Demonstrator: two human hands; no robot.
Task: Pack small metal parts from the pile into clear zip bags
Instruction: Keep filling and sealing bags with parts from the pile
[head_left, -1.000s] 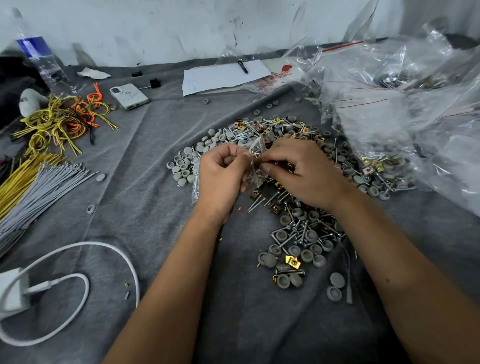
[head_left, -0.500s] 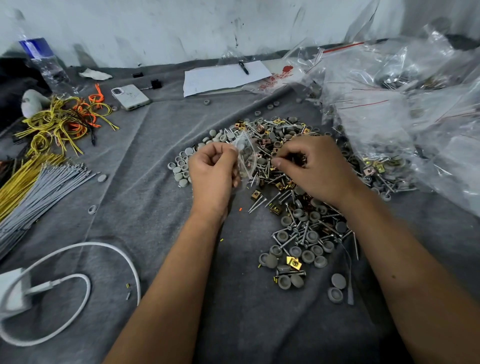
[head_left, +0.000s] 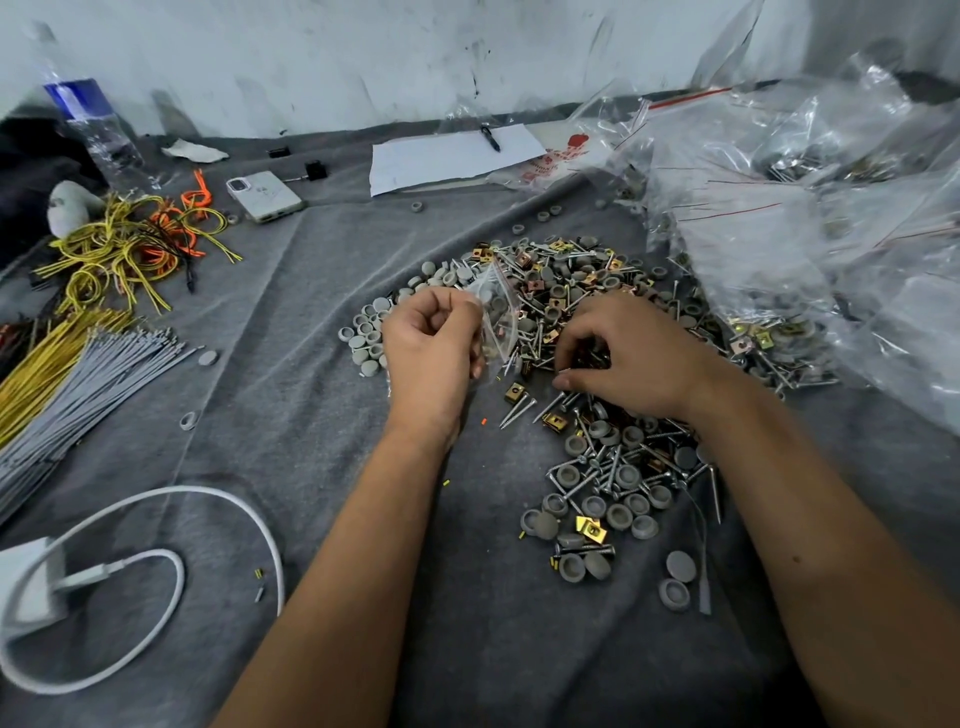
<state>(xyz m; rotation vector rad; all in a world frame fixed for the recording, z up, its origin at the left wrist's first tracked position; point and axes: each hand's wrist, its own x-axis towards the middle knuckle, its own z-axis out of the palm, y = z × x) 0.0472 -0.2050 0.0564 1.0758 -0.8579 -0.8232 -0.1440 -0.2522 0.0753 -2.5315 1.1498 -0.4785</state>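
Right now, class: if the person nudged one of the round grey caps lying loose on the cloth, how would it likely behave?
A grey cap looks small and light, so it would probably shift easily. Its round rim suggests it could roll if tipped on edge. Lying flat on the soft grey cloth, it would more likely drag than slide far.

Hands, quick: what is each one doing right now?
Left hand: fingers closed, pinching the clear zip bag.
Right hand: fingers curled into the parts pile; grip cannot be told.

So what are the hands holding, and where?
The left hand pinches a small clear plastic zip bag by its edge. Whether the right hand holds anything cannot be told.
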